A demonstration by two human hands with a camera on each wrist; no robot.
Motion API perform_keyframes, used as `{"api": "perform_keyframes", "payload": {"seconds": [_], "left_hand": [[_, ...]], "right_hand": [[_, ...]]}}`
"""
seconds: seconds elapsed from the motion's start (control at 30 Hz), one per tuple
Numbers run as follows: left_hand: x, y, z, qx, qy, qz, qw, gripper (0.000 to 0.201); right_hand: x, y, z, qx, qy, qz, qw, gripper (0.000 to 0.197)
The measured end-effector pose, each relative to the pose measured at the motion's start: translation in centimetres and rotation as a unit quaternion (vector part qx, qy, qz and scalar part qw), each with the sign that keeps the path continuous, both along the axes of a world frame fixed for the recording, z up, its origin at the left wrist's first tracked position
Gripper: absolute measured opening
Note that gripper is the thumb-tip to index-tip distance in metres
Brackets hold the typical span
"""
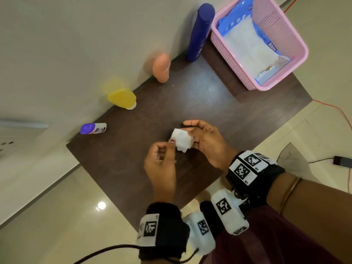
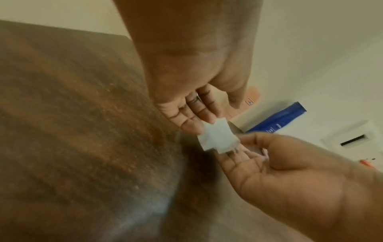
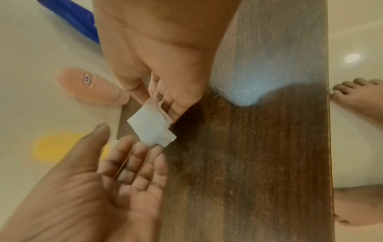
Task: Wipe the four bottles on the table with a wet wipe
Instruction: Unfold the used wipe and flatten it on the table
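Four bottles stand along the wall edge of the dark wooden table (image 1: 123, 159): a white bottle with a purple cap (image 1: 93, 128), a yellow bottle (image 1: 122, 98), a peach bottle (image 1: 161, 67) and a tall blue bottle (image 1: 200, 33). Above the table's middle my right hand (image 1: 192, 130) pinches a folded white wet wipe (image 1: 182, 140) between thumb and fingers. My left hand (image 1: 167, 147) is just beside it, its fingertips (image 3: 145, 145) touching the wet wipe (image 3: 151, 127) with the thumb held apart. The left wrist view shows the wet wipe (image 2: 217, 137) between both hands.
A pink plastic basket (image 1: 304, 52) holding a blue pack of wipes (image 1: 247, 44) stands at the table's far right corner. A red cable (image 1: 333, 109) runs over the floor to the right. A bare foot (image 3: 356, 96) stands by the table's near edge.
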State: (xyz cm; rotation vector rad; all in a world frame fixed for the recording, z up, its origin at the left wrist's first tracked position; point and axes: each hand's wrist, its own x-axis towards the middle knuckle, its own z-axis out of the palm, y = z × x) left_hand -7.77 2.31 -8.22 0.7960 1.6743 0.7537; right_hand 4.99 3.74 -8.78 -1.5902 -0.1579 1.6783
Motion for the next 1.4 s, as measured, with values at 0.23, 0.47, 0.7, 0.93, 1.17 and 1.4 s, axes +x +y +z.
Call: {"api": "perform_keyframes", "payload": {"seconds": [0.23,0.47,0.7,0.93,1.17,1.4], "left_hand": [[4.7,0.0,1.6,-0.030,-0.053,0.033,0.998,0.006],[6.6,1.1,2.9,-0.041,-0.091,0.030,0.995,0.008],[7.5,1.5,2.9,-0.047,-0.107,0.011,0.993,0.011],[8.4,1.5,2.7,-0.062,-0.114,0.042,0.991,0.011],[9.4,1.7,2.8,-0.021,-0.104,-0.011,0.994,0.019],[9.1,2.1,2.5,-0.006,-0.047,-0.065,0.997,0.024]], "right_hand": [[3.0,-0.6,2.5,0.092,0.057,0.022,0.994,0.035],[5.5,-1.1,2.9,0.150,-0.115,0.128,0.974,0.035],[8.1,-1.1,2.9,0.134,-0.150,0.122,0.972,0.011],[10.0,-0.6,2.6,-0.040,-0.009,-0.021,0.999,0.010],[9.8,-2.1,1.6,0.275,-0.308,0.244,0.877,0.052],[10.3,-1.2,1.2,0.188,-0.272,0.213,0.919,0.037]]}}
